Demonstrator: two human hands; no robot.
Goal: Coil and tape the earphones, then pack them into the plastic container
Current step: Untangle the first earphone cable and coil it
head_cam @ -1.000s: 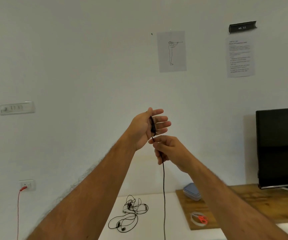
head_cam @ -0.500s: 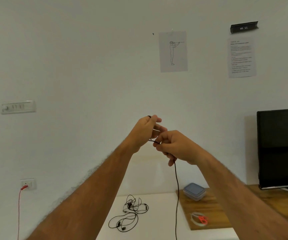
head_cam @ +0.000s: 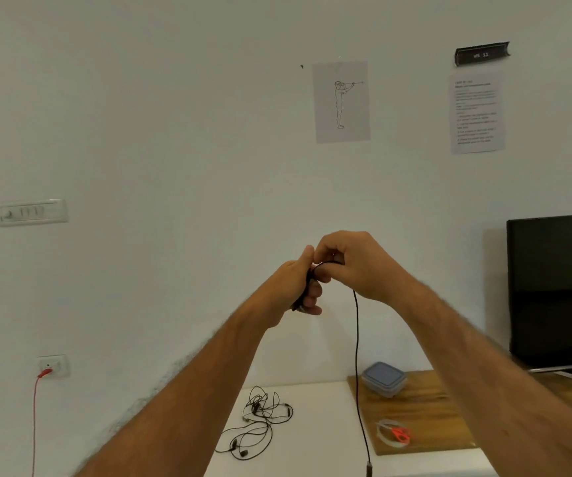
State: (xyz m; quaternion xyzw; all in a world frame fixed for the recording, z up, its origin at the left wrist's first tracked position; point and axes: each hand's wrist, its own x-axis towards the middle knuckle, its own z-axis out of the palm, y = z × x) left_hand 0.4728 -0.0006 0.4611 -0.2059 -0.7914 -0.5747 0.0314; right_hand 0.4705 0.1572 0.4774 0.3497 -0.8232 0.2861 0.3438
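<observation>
Both hands are raised in front of the wall. My left hand [head_cam: 296, 282] grips a small coil of black earphone cable wound round its fingers. My right hand [head_cam: 355, 265] sits just above and to the right of it, pinching the same cable at the coil. The loose end of the earphone cable [head_cam: 357, 366] hangs straight down from my right hand to its plug near the table's front. A second, tangled pair of black earphones [head_cam: 259, 423] lies on the white table. The plastic container [head_cam: 383, 378], lid on, stands on the wooden board.
A tape roll [head_cam: 386, 433] and red scissors [head_cam: 401, 435] lie on the wooden board [head_cam: 425, 407] at the right. A black monitor [head_cam: 556, 290] stands at the far right. A red cable [head_cam: 35, 418] hangs from a wall socket at the left.
My right hand has risen from below the left hand to above it, carrying the cable over the coil. My left fingers, spread a second ago, are curled round the coil.
</observation>
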